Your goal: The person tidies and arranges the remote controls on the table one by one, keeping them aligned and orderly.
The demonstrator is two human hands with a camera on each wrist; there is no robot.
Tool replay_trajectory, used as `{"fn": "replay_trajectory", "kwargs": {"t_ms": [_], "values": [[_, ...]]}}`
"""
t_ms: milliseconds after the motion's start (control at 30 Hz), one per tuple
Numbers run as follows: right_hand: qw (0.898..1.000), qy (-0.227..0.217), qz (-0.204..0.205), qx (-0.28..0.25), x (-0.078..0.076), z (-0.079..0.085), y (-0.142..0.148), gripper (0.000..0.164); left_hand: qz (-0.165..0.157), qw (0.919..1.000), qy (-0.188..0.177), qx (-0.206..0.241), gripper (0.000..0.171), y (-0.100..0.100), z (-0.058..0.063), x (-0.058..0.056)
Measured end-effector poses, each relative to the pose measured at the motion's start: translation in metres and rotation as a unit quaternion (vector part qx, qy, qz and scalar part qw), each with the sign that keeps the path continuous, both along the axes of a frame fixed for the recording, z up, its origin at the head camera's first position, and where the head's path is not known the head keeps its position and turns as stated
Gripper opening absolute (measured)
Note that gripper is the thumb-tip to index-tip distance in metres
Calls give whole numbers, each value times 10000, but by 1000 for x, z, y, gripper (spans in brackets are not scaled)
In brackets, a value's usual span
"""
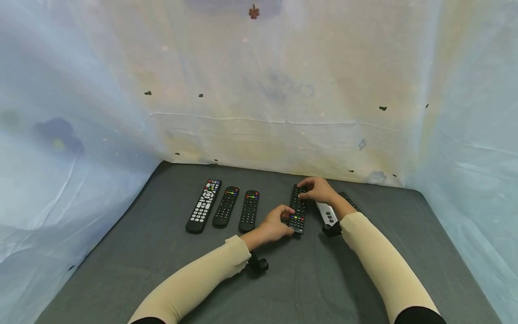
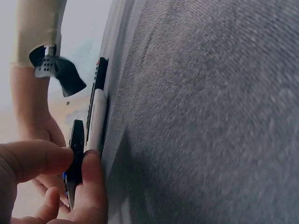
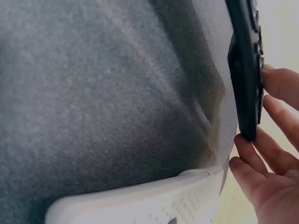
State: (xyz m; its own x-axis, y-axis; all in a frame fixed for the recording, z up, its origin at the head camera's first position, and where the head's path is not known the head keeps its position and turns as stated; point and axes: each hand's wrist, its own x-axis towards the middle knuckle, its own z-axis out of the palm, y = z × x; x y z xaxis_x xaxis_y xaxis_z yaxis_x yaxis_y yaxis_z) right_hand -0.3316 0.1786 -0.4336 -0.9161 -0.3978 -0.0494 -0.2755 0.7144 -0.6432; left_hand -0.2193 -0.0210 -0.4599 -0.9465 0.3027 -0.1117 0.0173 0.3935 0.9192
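A long black remote control [image 1: 297, 207] with coloured buttons is held between both hands, slightly above the grey table. My left hand [image 1: 276, 223] grips its near end, and the left wrist view shows thumb and fingers pinching the remote control [image 2: 76, 158] on both sides. At the far end is my right hand [image 1: 319, 191]; in the right wrist view its thumb lies on the button face of the remote control [image 3: 247, 70] and its fingertips touch the end. Just right of it a white remote control [image 1: 327, 213] lies on the table, partly hidden by the right forearm.
Three black remote controls, a large one [image 1: 203, 206], a smaller one [image 1: 225, 207] and another [image 1: 248, 210], lie in a row on the left of the grey table [image 1: 121, 270]. A further black one [image 1: 349, 200] lies behind the right wrist. Patterned cloth [image 1: 259, 81] hangs around the table.
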Motion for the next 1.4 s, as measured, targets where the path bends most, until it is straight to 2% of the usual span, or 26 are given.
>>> {"fn": "replay_trajectory", "kwargs": {"t_ms": [200, 500, 667, 867, 1133, 1400], "values": [[9999, -72, -71, -137, 6, -2, 0, 31, -36, 9998, -139, 136, 46, -7, 4, 1], [9988, -246, -71, -429, 14, -1, 1, 29, -126, 9999, -27, 107, 42, -14, 7, -1], [9988, -133, -51, -476, 17, 3, 2, 30, -279, 9994, -43, 191, 42, -18, 11, -2], [9984, -78, -3, -552, 22, 8, 3, 30, -296, 9992, 46, 279, 46, -24, 20, -4], [9982, 5, -264, -543, 36, 13, 2, 32, -417, 9991, 87, 82, 51, -28, 23, -6], [9967, -52, -446, -674, 50, 22, 8, 39, -372, 9992, 158, 7, 43, -37, 27, -11]]}}
